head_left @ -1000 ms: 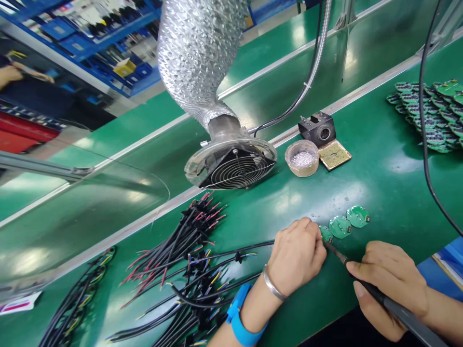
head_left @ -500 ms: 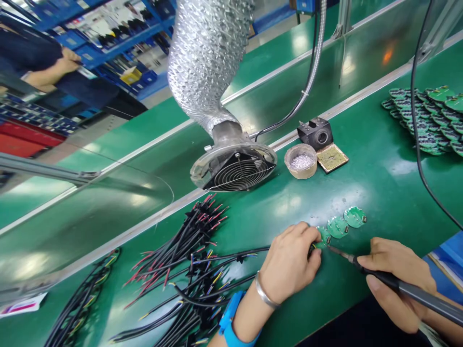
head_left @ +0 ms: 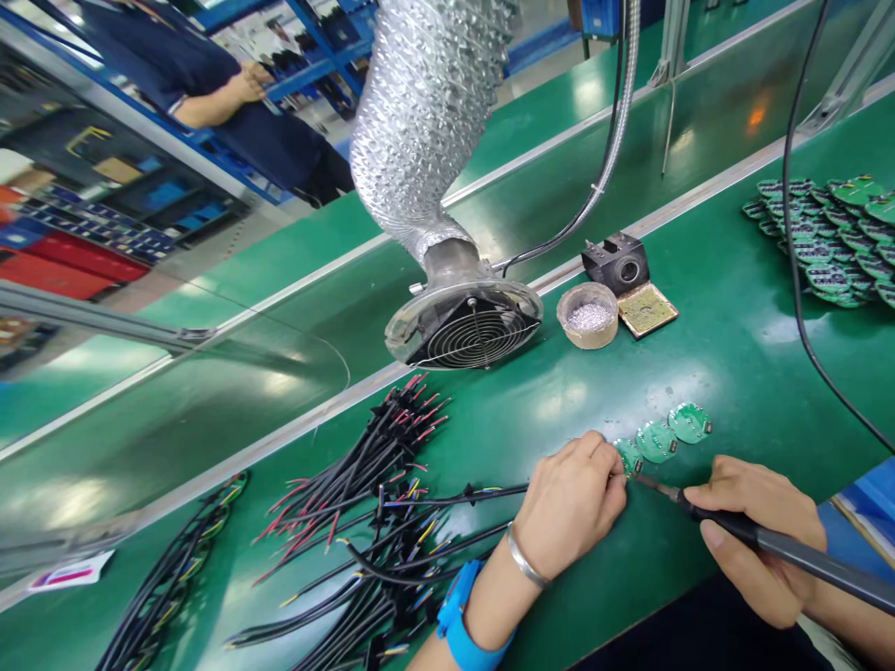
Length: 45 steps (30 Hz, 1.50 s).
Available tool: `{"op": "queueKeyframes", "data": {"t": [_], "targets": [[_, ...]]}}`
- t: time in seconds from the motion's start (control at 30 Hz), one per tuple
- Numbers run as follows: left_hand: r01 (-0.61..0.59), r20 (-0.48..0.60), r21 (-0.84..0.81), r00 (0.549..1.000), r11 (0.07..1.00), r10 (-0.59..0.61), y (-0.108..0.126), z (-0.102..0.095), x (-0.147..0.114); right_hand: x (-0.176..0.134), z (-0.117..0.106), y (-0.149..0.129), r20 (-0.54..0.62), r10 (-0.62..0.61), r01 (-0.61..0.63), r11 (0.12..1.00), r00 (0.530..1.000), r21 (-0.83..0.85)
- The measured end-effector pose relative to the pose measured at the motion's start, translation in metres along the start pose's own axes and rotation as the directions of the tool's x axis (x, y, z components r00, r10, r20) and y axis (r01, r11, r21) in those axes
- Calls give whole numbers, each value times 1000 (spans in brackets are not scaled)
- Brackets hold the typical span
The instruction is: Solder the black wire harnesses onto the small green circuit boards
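My left hand [head_left: 577, 508], with a silver bangle and a blue wristband, is closed in a pinch beside the nearest of three round green circuit boards [head_left: 629, 454]. A black cable [head_left: 489, 492] runs from the left into this hand; its end is hidden by the fingers. My right hand [head_left: 762, 536] grips the dark handle of a soldering iron [head_left: 734, 527]. The iron points left, and its tip is at the edge of the nearest board, close to my left fingertips. The other two boards [head_left: 657, 441] lie in a slanting row behind it.
A fume extractor hood [head_left: 475, 326] on a silver hose hangs over the bench. Behind the boards stand a tub of solder bits [head_left: 588, 317], an iron stand [head_left: 616, 263] and a sponge tray [head_left: 649, 309]. Cable bundles [head_left: 370, 457] lie left, stacked boards [head_left: 832, 238] right. Another person [head_left: 224, 102] stands beyond.
The view has shifted slightly, so the scene sits a little further right. Both hands stay at the nearest board, and the iron's tip remains beside it. The yellow wire at my left fingers is now hidden.
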<state>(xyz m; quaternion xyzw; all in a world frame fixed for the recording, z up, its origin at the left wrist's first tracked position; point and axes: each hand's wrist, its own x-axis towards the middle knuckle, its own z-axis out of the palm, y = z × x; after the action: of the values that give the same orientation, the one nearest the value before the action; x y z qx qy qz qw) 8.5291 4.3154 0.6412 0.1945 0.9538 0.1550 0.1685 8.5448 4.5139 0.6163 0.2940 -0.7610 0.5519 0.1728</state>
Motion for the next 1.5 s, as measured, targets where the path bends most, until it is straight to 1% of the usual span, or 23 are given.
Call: {"op": "queueKeyframes", "data": {"t": [0.17, 0.3, 0.43, 0.57, 0.73, 0.83, 0.93, 1.03, 1.07, 1.13, 1.17, 1.23, 1.27, 1.37, 1.5], "targets": [[26, -13, -47, 1000, 999, -27, 2, 0, 2, -3, 1, 2, -6, 4, -4, 1000, 1000, 7], [38, -42, -64, 998, 997, -41, 2, 2, 2, 0, 1, 1, -10, -9, 8, 999, 1000, -33], [25, -81, -39, 996, 999, -28, 3, 7, 1, 1, 1, 1, -4, -16, 16, 1000, 1000, -22], [26, -139, 19, 990, 1000, -23, 5, 12, -1, -6, 3, 2, 11, -34, 34, 999, 999, 0], [24, -171, 23, 985, 999, -20, 6, 14, -2, -18, 3, 1, 45, -119, 124, 986, 992, -108], [29, -170, 16, 985, 999, -26, 6, 13, -2, -14, -2, -4, 46, -95, 100, 987, 994, -126], [39, -166, 24, 986, 999, -34, 8, 13, -2, -5, -9, -9, -2, -79, 78, 989, 997, -123], [47, -165, 47, 986, 998, -39, 10, 14, -2, 3, -17, -1, -15, -69, 64, 972, 998, -227], [46, -164, 57, 986, 997, -36, 10, 14, -3, 5, -20, 6, 9, -62, 62, 957, 998, -282], [38, -167, 72, 986, 997, -26, 10, 16, -3, 9, -25, 25, 119, -73, 113, 919, 990, -379], [33, -170, 76, 985, 997, -20, 9, 17, -3, 12, -27, 36, 194, -82, 157, 899, 977, -408], [21, -175, 73, 984, 997, -8, 8, 19, -3, 16, -32, 57, 350, -101, 254, 867, 932, -428], [14, -176, 69, 984, 998, -2, 8, 19, -3, 19, -34, 65, 395, -110, 285, 861, 912, -420], [-5, -167, 61, 986, 998, 15, 5, 18, -4, 23, -35, 78, 451, -109, 297, 879, 886, -372], [17, -140, 44, 990, 999, -11, -2, 15, -12, 27, -24, 73, 478, -121, 297, 903, 870, -311]]}}
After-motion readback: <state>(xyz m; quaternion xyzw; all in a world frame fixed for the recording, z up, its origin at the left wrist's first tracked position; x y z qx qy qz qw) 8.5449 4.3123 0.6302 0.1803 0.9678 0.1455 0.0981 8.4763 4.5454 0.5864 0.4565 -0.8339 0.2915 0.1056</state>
